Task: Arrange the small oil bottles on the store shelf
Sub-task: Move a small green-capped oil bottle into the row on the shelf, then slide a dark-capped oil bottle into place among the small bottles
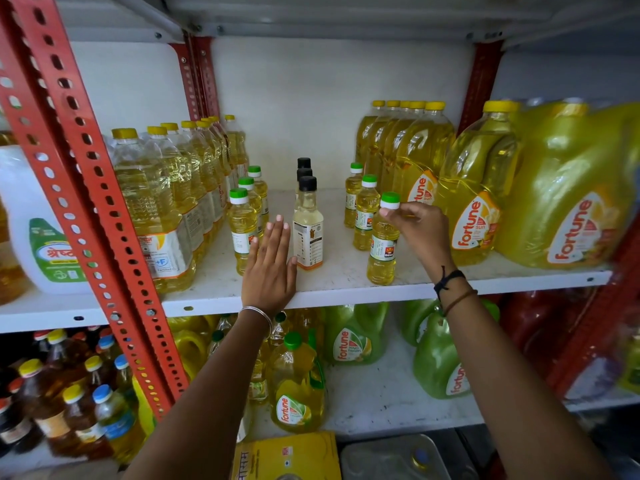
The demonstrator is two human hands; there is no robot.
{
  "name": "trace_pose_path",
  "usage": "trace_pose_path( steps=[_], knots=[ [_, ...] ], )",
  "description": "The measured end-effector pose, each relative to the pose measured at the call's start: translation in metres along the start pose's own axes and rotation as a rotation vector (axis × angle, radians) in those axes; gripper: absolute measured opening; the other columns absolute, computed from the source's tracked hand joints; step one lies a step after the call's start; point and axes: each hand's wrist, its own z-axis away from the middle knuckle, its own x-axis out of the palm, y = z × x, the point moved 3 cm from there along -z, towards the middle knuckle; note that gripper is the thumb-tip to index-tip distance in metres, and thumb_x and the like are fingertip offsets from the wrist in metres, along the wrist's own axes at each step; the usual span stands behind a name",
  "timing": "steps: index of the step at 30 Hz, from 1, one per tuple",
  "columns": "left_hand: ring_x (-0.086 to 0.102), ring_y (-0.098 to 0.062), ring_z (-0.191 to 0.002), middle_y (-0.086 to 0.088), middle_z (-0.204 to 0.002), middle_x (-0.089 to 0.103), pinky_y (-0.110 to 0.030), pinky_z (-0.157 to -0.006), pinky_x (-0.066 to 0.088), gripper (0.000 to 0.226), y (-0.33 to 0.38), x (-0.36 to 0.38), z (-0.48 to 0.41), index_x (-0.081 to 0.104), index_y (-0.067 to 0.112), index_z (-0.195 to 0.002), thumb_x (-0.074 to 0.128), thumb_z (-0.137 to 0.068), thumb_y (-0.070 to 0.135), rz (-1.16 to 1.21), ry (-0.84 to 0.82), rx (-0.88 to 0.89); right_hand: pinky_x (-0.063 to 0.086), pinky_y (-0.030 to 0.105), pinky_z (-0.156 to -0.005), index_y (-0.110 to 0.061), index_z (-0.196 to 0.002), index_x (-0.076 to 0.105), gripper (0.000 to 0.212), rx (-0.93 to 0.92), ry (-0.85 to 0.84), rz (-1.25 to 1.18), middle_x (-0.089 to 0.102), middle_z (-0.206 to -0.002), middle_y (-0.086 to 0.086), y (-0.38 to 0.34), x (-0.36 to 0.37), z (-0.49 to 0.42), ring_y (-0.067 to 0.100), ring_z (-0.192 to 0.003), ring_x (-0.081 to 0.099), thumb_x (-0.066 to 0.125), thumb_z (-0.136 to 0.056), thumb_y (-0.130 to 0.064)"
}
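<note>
Small oil bottles stand in three rows on the white shelf (346, 289). The left row has green-capped yellow bottles (242, 230). The middle row has black-capped pale bottles (307, 233). The right row has green-capped bottles, and my right hand (419, 230) pinches the cap of its front bottle (382, 251), which stands near the shelf edge. My left hand (272, 265) lies flat with fingers straight, between the left row's front bottle and the front black-capped bottle, holding nothing.
Tall yellow-capped oil bottles (166, 202) line the left side by a red slotted upright (86, 168). Large Fortune jugs (474, 199) fill the right side. The lower shelf holds green and yellow jugs (353, 334) and dark bottles (69, 393).
</note>
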Motion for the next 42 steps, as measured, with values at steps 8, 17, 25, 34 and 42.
trace_pose_path(
  steps=[8, 17, 25, 34, 42],
  knots=[
    [0.003, -0.016, -0.147, -0.007, -0.158, 0.012, -0.037, -0.118, 0.001, 0.059, 0.001, -0.004, 0.0, 0.017, 0.006, -0.151, 0.025, -0.099, 0.033, 0.026, 0.017, 0.006, 0.043, 0.015, -0.069, -0.011, -0.103, 0.068, 0.035, 0.02, -0.001, 0.004, 0.069, -0.1, 0.003, -0.003, 0.001, 0.008, 0.015, -0.093, 0.062, 0.068, -0.081, -0.039],
    [-0.002, -0.012, -0.146, -0.007, -0.157, 0.012, -0.036, -0.117, -0.008, 0.06, -0.04, -0.032, 0.008, 0.014, 0.007, -0.151, 0.027, -0.098, 0.031, -0.041, 0.107, -0.041, 0.05, 0.017, -0.076, -0.013, -0.101, 0.062, 0.025, -0.22, 0.339, -0.225, 0.06, -0.104, 0.0, -0.049, 0.016, 0.025, 0.01, -0.092, 0.06, 0.063, -0.086, -0.033],
    [-0.004, -0.014, -0.146, -0.007, -0.158, 0.009, -0.036, -0.117, -0.008, 0.06, -0.055, -0.029, 0.004, 0.014, 0.006, -0.151, 0.028, -0.097, 0.031, -0.066, 0.074, -0.001, 0.041, -0.001, -0.074, -0.007, -0.115, 0.057, 0.026, -0.101, -0.022, -0.176, 0.063, -0.117, 0.008, -0.05, 0.106, 0.004, 0.008, -0.098, 0.057, 0.058, -0.09, -0.016],
    [-0.002, -0.015, -0.147, -0.006, -0.158, 0.008, -0.038, -0.117, -0.004, 0.06, -0.057, -0.028, 0.007, 0.013, 0.007, -0.151, 0.028, -0.097, 0.029, -0.01, 0.097, 0.02, 0.049, 0.008, -0.077, 0.0, -0.122, 0.055, 0.038, 0.079, -0.179, -0.199, 0.067, -0.115, 0.015, -0.035, 0.137, -0.019, 0.015, -0.099, 0.062, 0.063, -0.086, -0.01],
    [-0.002, -0.016, -0.147, -0.007, -0.158, 0.008, -0.036, -0.118, -0.005, 0.06, -0.057, -0.028, 0.007, 0.01, 0.007, -0.151, 0.027, -0.097, 0.03, 0.009, 0.08, 0.021, 0.053, 0.044, -0.087, -0.006, -0.095, 0.063, 0.03, 0.083, -0.122, -0.138, 0.069, -0.102, 0.017, -0.031, 0.136, -0.023, 0.024, -0.09, 0.064, 0.076, -0.075, -0.023]
  ],
)
